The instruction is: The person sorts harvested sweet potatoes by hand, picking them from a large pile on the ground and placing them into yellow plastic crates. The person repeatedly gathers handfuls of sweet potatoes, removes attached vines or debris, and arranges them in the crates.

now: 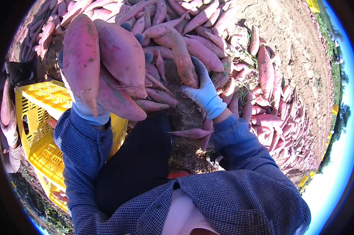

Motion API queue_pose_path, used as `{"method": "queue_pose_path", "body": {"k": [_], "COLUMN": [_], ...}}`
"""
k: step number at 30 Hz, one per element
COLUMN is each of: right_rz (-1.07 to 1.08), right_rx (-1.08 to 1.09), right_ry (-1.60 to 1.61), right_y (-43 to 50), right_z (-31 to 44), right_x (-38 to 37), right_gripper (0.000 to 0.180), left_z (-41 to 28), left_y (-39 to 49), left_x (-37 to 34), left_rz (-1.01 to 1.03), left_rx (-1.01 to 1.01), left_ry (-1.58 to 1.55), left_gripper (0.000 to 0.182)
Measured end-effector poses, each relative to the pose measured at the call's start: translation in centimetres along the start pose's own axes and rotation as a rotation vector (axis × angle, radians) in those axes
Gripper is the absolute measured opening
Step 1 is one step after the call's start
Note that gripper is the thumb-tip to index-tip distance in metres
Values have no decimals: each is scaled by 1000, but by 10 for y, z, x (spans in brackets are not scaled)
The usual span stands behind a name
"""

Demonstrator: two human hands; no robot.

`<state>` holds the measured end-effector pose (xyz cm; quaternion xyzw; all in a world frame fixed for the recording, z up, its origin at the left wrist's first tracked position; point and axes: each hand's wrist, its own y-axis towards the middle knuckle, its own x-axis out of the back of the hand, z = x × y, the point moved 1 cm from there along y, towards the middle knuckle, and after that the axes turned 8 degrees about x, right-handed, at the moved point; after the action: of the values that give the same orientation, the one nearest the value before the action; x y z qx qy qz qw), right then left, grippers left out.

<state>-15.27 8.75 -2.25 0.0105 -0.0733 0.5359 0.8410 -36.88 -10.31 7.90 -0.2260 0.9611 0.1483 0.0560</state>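
My left hand [90,110], in a white and blue work glove, holds several large sweet potatoes [122,55] stacked against its palm. Only its wrist cuff and dark fingertips show around them. In the same kind of glove, my right hand [202,91] grips the lower end of a long curved sweet potato [179,55], its thumb and fingers around the skin. Beneath and beyond both hands spreads a heap of pink-skinned sweet potatoes [200,19]. A slim one [191,133] lies on the soil below my right wrist.
A yellow slatted plastic crate [44,147] stands at my left, partly behind my forearm. At the far left rim, another person's gloved hand [9,129] is by a sweet potato. More sweet potatoes [285,135] stretch along the right. Beyond them is bare soil [300,44].
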Motion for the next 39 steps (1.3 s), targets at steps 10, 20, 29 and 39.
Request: {"method": "queue_pose_path", "body": {"k": [10, 20, 29, 39], "right_rz": [-345, -103, -264, -279], "right_rx": [80, 328, -142, -134], "right_ry": [250, -295, 24, 180], "right_y": [-8, -1, -86, -179], "right_z": [59, 126, 151, 154], "right_x": [-19, -12, 16, 26], "right_gripper": [86, 74, 75, 70], "left_z": [-4, -6, -49, -136], "left_y": [6, -16, -3, -104], "left_x": [-16, -9, -52, -51], "left_rz": [-95, -650, -705, -575], "left_rx": [71, 320, 304, -146], "left_ry": [-228, -777, -872, -288], "left_gripper": [46, 54, 55, 45]}}
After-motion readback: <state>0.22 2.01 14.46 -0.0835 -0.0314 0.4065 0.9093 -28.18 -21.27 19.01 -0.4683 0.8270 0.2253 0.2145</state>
